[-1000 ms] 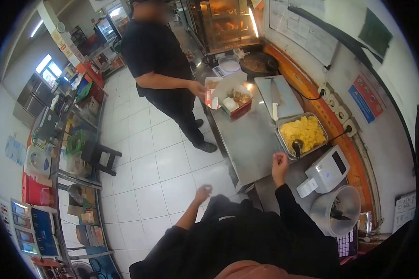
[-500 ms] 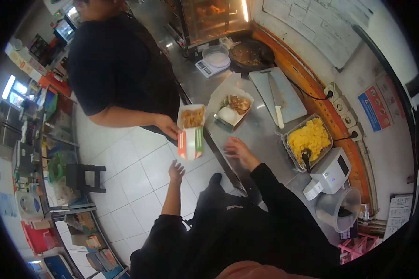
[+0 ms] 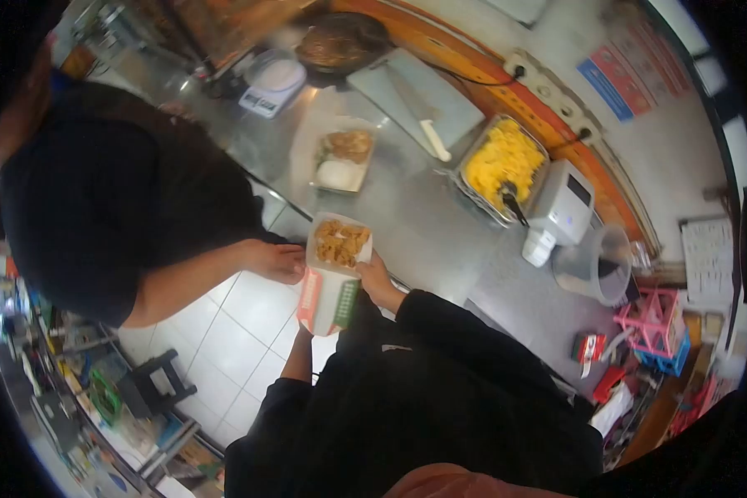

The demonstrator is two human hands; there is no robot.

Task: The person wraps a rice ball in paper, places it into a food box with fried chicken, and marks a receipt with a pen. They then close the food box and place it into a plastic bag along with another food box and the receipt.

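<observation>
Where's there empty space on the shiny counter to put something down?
There's bare steel counter between the meal box, knife handle and egg-yellow tray. Another patch lies below the white printer, left of the plastic bucket. It's crowded around the scale, pan and cutting board, and around the held carton.

Top (image 3: 448, 394): black, loose, long-sleeved. Short pale strip (image 3: 396, 347) on front. Right sleeve (image 3: 444, 319) runs to about the wrist; left sleeve (image 3: 280, 402) ends higher, some forearm (image 3: 300, 357) showing. Right hand (image 3: 380, 285) bare.
</observation>
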